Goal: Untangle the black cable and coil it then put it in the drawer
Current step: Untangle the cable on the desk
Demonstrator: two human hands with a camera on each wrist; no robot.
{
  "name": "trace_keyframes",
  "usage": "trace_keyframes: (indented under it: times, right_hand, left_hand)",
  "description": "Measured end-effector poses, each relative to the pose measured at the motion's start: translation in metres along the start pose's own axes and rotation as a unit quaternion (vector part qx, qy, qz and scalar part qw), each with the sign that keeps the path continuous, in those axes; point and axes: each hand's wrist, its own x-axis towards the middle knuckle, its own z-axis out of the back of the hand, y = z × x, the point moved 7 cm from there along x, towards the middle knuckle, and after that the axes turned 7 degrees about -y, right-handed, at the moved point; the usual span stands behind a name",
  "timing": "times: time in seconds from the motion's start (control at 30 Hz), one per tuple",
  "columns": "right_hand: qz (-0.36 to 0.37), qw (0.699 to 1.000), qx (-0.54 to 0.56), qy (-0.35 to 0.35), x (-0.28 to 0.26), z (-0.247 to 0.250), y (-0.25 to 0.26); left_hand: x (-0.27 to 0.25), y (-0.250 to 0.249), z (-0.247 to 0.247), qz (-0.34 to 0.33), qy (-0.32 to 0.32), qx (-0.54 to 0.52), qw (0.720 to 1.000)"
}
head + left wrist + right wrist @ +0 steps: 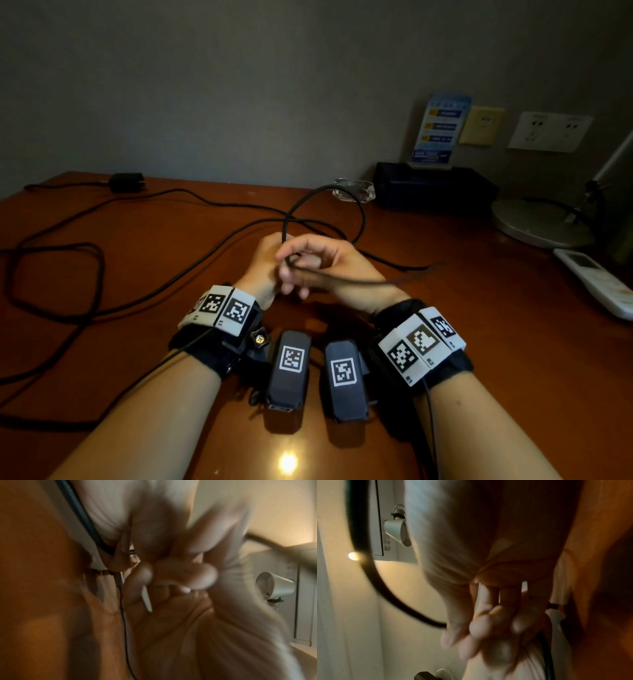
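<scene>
We have bare worktop (428, 308) to the right of our hands, open as far as the white remote (596, 284) at the right edge. Farther back on that side the lamp base (537, 222), black box (431, 186) and a clear glass piece (356, 190) block the way to the wall. To the left, the cable (102, 274) sprawls in loops across the worktop, with a black adapter (126, 181) at the far edge. A raised loop stands just beyond our fingers.
</scene>
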Motion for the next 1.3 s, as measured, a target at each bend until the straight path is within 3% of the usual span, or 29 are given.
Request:
trace_keyframes:
  times: [0.07, 0.13, 0.2, 0.27, 0.33, 0.4, 0.5, 0.63, 0.77, 0.83, 0.93, 1.03, 1.17, 1.23, 1.3]
  right_hand:
    - [0.011, 0.993, 0.026, -0.111, 0.003, 0.022, 0.002]
    - [0.017, 0.963, 0.092, -0.253, 0.001, 0.057, 0.001]
    - [0.030, 0.896, 0.130, -0.423, -0.013, 0.102, -0.003]
    - [0.020, 0.809, 0.126, -0.573, -0.036, 0.143, -0.013]
    - [-0.003, 0.738, 0.139, -0.660, -0.056, 0.167, -0.027]
    - [-0.013, 0.708, 0.195, -0.678, -0.060, 0.175, -0.039]
    - [-0.041, 0.722, 0.249, -0.644, -0.052, 0.171, -0.048]
    - [-0.104, 0.763, 0.205, -0.604, -0.045, 0.162, -0.054]
    - [-0.113, 0.791, 0.224, -0.558, -0.038, 0.153, -0.053]
    - [-0.146, 0.823, 0.220, -0.502, -0.034, 0.138, -0.044]
    - [-0.209, 0.901, 0.154, -0.347, -0.020, 0.107, -0.032]
    - [-0.201, 0.941, 0.126, -0.242, -0.012, 0.083, -0.022]
    - [-0.193, 0.941, 0.133, -0.244, -0.013, 0.077, -0.024]
    - [-0.164, 0.915, 0.176, -0.324, -0.014, 0.087, -0.025]
    - [-0.137, 0.871, 0.194, -0.431, -0.021, 0.104, -0.027]
  left_hand:
    - [0.005, -0.001, -0.007, -0.013, -0.017, 0.035, 0.999]
    - [0.010, 0.003, 0.000, 0.010, -0.042, 0.029, 0.999]
    - [0.011, 0.000, 0.005, 0.002, -0.056, 0.017, 0.998]
    - [0.008, -0.011, 0.012, -0.019, -0.080, -0.012, 0.997]
    - [0.010, -0.016, 0.019, -0.022, -0.098, -0.066, 0.993]
    - [0.010, -0.018, 0.020, -0.017, -0.094, -0.100, 0.990]
    - [0.006, -0.022, 0.016, -0.024, -0.067, -0.093, 0.993]
    - [0.003, -0.023, 0.010, -0.037, -0.037, -0.068, 0.996]
    - [0.001, -0.024, 0.005, -0.065, -0.005, -0.005, 0.998]
    - [-0.002, -0.026, 0.001, -0.086, 0.007, 0.041, 0.995]
    - [-0.006, -0.027, -0.006, -0.112, 0.023, 0.105, 0.988]
    - [-0.005, -0.023, -0.007, -0.120, 0.016, 0.144, 0.982]
    - [0.002, -0.017, -0.001, -0.116, -0.013, 0.163, 0.980]
    - [0.005, -0.013, 0.000, -0.102, -0.004, 0.156, 0.982]
    - [0.006, -0.012, -0.002, -0.090, 0.015, 0.140, 0.986]
